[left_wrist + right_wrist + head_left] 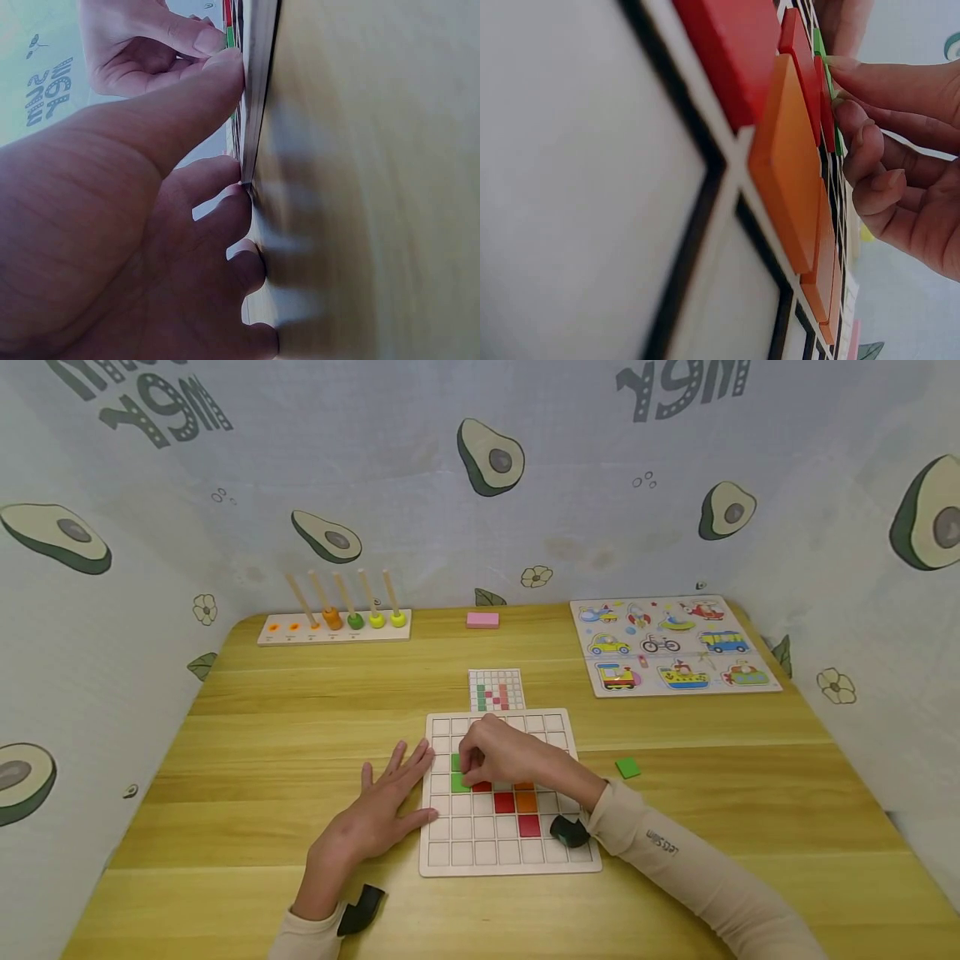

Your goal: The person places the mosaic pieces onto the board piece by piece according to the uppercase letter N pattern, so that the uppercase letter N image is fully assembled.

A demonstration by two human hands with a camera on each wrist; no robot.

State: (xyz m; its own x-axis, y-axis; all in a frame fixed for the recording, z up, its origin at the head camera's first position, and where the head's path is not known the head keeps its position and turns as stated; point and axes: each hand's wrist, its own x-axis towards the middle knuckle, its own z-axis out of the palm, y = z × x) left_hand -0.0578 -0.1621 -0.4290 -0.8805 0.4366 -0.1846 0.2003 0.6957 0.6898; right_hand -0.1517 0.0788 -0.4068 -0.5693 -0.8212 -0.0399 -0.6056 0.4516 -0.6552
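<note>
A white grid board lies on the table with green, red and orange square tiles in its cells. My right hand is over the board's left half, thumb and forefinger pinching a green tile low at its cell. Another green tile shows just behind it. Red tiles step down to the right, beside orange tiles, partly hidden by the hand. My left hand is spread on the table, its thumb and fingertips touching the board's left edge.
A printed pattern card lies behind the board. One loose green tile is to the right. Farther back are a peg stand with beads, a pink block and a vehicle puzzle board. A patterned cloth surrounds the table.
</note>
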